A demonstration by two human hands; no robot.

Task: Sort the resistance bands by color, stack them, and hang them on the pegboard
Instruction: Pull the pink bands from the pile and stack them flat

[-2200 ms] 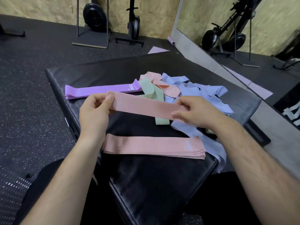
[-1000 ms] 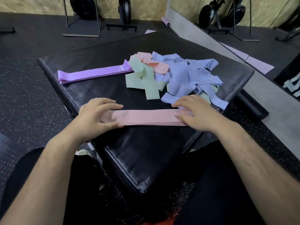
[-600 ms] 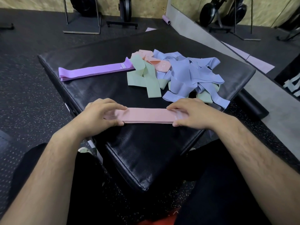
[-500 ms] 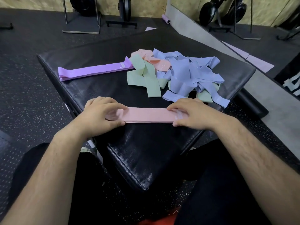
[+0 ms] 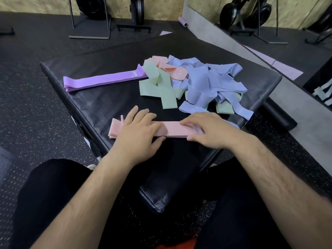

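A flat stack of pink bands (image 5: 170,129) lies near the front edge of the black padded mat (image 5: 111,105). My left hand (image 5: 138,131) lies flat across the stack's left part, fingers straight. My right hand (image 5: 206,129) presses the stack's right end with its fingertips. Behind them lies a mixed pile: blue bands (image 5: 212,81), green bands (image 5: 159,87) and loose pink bands (image 5: 172,69). A stack of purple bands (image 5: 102,80) lies flat at the back left.
The mat drops off just in front of the pink stack, above my black-clad legs (image 5: 53,194). A black foam roller (image 5: 280,114) lies on the floor at the right. Weight stands (image 5: 89,24) line the back wall. A mirror (image 5: 269,24) runs along the right.
I laid the pink band held in the air on the pink stack. My left hand then slid right along it, uncovering the left end. My right hand stayed on the right end.
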